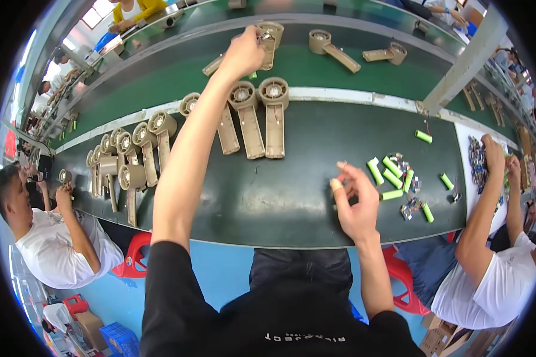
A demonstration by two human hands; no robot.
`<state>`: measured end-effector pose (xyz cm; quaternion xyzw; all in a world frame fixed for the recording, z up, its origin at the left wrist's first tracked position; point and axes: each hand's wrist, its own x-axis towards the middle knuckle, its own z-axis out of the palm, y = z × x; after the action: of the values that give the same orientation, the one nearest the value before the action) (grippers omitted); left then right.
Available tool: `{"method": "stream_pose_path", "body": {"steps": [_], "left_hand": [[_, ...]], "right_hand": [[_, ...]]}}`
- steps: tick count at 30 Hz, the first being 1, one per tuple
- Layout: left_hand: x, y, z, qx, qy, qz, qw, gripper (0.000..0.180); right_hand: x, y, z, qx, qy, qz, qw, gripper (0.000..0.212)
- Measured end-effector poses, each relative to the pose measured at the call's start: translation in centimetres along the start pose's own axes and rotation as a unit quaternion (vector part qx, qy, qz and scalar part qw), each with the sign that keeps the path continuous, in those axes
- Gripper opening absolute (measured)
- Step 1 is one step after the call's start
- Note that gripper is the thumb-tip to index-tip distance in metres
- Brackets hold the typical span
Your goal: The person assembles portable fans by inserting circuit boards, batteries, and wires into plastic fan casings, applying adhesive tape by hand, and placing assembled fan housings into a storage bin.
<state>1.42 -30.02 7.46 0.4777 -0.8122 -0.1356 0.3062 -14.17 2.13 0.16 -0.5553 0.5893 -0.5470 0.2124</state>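
Note:
My left hand (247, 53) reaches far forward over the green conveyor belt, fingers closed at a beige handheld fan housing (268, 55); its far fingers are partly hidden. My right hand (358, 205) hovers above the dark work table, thumb and forefinger apart, nothing visible between them; pale covers sit on its fingertips. Just right of it lie several green battery cells (392, 178) mixed with small circuit boards (410, 207). Between the hands, beige fan housings (274, 128) lie with round heads away from me and open handles toward me.
More fan housings (131, 177) crowd the table's left part. Others, such as a fan housing (335, 50), lie on the belt (375, 83). A metal post (467, 59) rises at the right. Co-workers sit on both sides; the right one's hand (493, 154) is over a heap of circuit boards (477, 163).

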Motion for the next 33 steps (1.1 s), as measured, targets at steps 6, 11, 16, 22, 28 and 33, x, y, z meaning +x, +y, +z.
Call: {"method": "stream_pose_path", "body": {"steps": [6, 11, 16, 22, 28, 33], "left_hand": [[5.4, -6.7, 3.9, 0.094, -0.064, -0.030, 0.993, 0.049], [6.5, -7.8, -1.3, 0.209, -0.112, -0.033, 0.971, 0.064], [9.5, -12.9, 0.2, 0.112, -0.209, 0.026, 0.971, 0.074], [8.3, -13.6, -4.6, 0.241, -0.006, 0.046, 0.969, 0.050], [-1.9, 0.9, -13.7, 0.183, 0.085, -0.002, 0.979, 0.061], [-15.7, 11.3, -7.5, 0.009, 0.004, 0.076, 0.997, 0.055]], "right_hand": [[0.1, 0.3, -0.1, 0.000, 0.002, 0.017, 1.000, 0.035], [0.1, 0.0, -0.4, -0.004, -0.008, 0.018, 1.000, 0.036], [-0.2, -0.2, -0.6, 0.004, 0.001, 0.032, 0.999, 0.035], [0.3, -0.9, -2.4, 0.011, 0.029, 0.000, 1.000, 0.030], [0.9, -1.1, -13.0, -0.179, 0.163, 0.089, 0.966, 0.016], [0.3, 1.5, -18.4, -0.324, 0.036, 0.209, 0.922, 0.027]]}}
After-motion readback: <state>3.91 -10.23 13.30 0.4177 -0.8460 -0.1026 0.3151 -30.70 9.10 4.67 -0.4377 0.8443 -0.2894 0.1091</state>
